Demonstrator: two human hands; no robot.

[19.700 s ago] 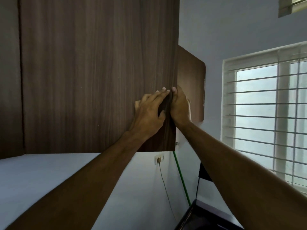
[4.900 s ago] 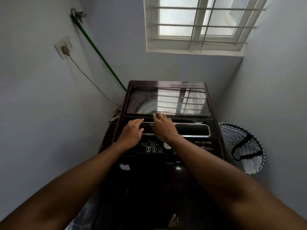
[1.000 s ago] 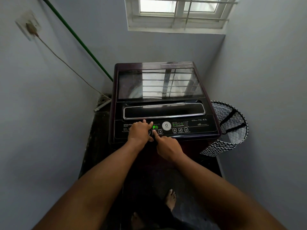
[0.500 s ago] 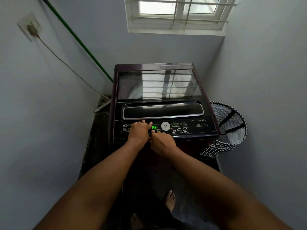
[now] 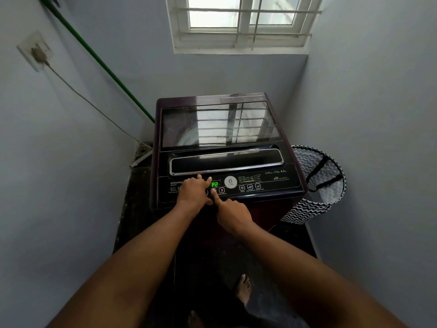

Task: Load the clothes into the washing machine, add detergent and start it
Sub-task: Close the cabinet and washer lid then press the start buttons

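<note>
A dark maroon top-load washing machine (image 5: 293,185) stands against the back wall with its glass lid (image 5: 220,126) closed. Its green display (image 5: 214,184) reads P2. My left hand (image 5: 194,191) rests on the left part of the control panel (image 5: 272,183), fingers loosely bent, holding nothing. My right hand (image 5: 233,214) points its straight index finger at a round button just left of the button marked 3 (image 5: 221,190), and the fingertip touches it. No clothes or detergent are in sight.
A black-and-white zigzag laundry basket (image 5: 316,185) stands right of the machine, against the wall. A green hose (image 5: 101,65) and a power cord (image 5: 89,100) from a wall socket (image 5: 35,52) run down the left wall. A barred window (image 5: 241,22) is above. My bare feet (image 5: 243,290) are on the dark floor.
The display went from P1 to P2 about half a second ago. My right index finger is stretched out onto the button again. My left hand has stayed on the panel.
</note>
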